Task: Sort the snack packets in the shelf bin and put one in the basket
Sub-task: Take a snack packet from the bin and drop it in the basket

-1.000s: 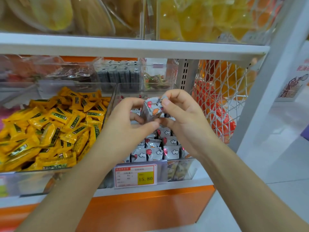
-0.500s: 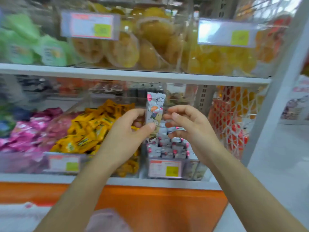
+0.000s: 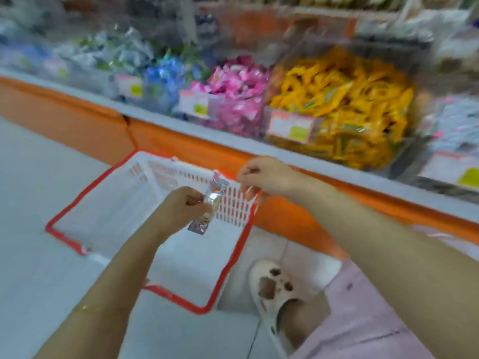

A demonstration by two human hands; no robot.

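Packet [image 3: 211, 203] pinched by left hand [image 3: 178, 208] over basket [image 3: 166, 174] (right hand [image 3: 264, 174] just beside).

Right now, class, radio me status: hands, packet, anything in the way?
Left hand grips snack packet over the basket. Right hand curled, empty, beside it. Nothing seen between packet and basket.

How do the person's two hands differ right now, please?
The left hand pinches the silvery snack packet; the right hand is curled and holds nothing. The left hand shows over the inside of the basket, the right hand by its far right corner. Both are bare and reach forward.
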